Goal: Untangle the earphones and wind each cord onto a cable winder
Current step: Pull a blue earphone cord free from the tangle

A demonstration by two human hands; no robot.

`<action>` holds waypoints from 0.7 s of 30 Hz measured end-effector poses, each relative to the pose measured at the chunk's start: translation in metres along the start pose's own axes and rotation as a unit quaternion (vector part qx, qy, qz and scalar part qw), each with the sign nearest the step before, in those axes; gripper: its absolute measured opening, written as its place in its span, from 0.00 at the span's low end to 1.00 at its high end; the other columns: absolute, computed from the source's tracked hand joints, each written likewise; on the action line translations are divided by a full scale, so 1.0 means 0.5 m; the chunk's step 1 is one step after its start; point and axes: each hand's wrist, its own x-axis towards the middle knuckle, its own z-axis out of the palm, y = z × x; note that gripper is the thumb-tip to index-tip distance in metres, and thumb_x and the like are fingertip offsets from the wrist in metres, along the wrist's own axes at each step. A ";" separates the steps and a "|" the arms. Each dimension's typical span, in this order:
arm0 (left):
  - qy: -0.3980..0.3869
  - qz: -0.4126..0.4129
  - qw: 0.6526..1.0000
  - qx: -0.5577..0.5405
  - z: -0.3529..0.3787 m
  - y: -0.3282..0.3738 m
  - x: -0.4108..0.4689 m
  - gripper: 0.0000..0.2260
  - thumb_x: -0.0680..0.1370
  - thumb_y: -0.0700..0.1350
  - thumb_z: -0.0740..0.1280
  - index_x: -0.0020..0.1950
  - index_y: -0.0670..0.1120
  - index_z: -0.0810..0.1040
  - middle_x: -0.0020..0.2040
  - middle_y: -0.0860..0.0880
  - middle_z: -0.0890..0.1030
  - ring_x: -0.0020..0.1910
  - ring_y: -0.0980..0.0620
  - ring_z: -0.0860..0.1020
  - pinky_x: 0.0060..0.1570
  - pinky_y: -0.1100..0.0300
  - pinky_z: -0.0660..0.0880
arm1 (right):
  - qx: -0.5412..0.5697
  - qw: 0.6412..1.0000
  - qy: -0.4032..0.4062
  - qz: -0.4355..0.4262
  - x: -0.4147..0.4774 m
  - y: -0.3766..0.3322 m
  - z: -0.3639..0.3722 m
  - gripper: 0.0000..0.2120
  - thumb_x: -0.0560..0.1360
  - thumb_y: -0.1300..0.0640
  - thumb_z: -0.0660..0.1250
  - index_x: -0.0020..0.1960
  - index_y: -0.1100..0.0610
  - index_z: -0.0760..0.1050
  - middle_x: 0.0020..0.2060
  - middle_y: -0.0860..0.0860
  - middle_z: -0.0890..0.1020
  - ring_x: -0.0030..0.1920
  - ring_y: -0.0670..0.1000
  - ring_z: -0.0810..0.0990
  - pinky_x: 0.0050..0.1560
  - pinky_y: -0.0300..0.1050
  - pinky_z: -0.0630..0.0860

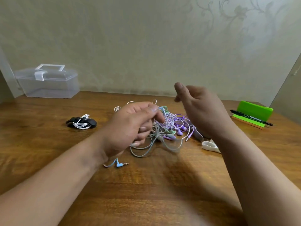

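Upper left of frame: clear plastic box (pixel 47 85) with lid latched, at the back edge of the wooden surface (pixel 146 185), against the wall.

Left of centre: black cable winder (pixel 92 123) lying flat, white cord (pixel 80 125) wound around it. Well apart from the tangle.

Centre: left hand (pixel 130 126), back toward camera, fingers curled around several cords at the left side of the earphone tangle (pixel 172 126). Grey loops hang below the fist onto the surface. Blue angled plug (pixel 121 164) lies on the surface just below the left wrist.

Tangle itself: purple, white, grey and pale green cords with earbuds mixed in, resting on the surface at frame centre, between the two hands.

Right of centre: right hand (pixel 200 108) raised above the tangle, thumb up, fingers loosely curled; motion-blurred, so cannot tell whether it pinches a cord.

White winder (pixel 209 145) lies beside the right forearm, partly hidden.

Right edge: green stand (pixel 255 111), with black pen (pixel 251 118) across its base.
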 end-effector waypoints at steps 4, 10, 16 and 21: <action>-0.035 -0.012 0.999 0.033 -0.012 0.007 -0.005 0.14 0.84 0.49 0.61 0.46 0.43 0.81 0.29 0.47 0.60 0.26 0.52 0.55 0.24 0.62 0.53 | 0.260 0.953 -0.127 -0.087 -0.023 -0.038 0.005 0.24 0.81 0.36 0.59 0.61 0.53 0.81 0.50 0.49 0.87 0.54 0.48 0.85 0.62 0.54 0.79; -0.032 -0.002 0.999 0.037 -0.026 0.008 -0.003 0.15 0.85 0.46 0.61 0.43 0.49 0.83 0.28 0.48 0.67 0.24 0.54 0.60 0.21 0.64 0.60 | 0.292 0.896 -0.331 -0.053 -0.017 -0.021 0.003 0.16 0.79 0.45 0.67 0.50 0.58 0.81 0.30 0.50 0.72 0.29 0.50 0.73 0.36 0.47 0.76; -0.071 -0.037 0.996 -0.037 -0.061 0.015 -0.009 0.13 0.82 0.48 0.63 0.50 0.39 0.82 0.30 0.46 0.71 0.25 0.52 0.65 0.27 0.58 0.71 | 0.497 0.834 -0.241 -0.005 0.003 -0.005 -0.012 0.12 0.79 0.51 0.70 0.41 0.57 0.81 0.27 0.48 0.58 0.26 0.45 0.55 0.23 0.35 0.56; -0.168 -0.053 0.982 -0.071 -0.071 0.012 -0.016 0.13 0.82 0.46 0.63 0.57 0.40 0.84 0.40 0.42 0.80 0.31 0.49 0.75 0.36 0.53 0.80 | 0.514 0.838 -0.183 0.009 0.009 -0.008 -0.015 0.14 0.76 0.49 0.68 0.41 0.60 0.76 0.26 0.48 0.58 0.26 0.45 0.55 0.22 0.35 0.55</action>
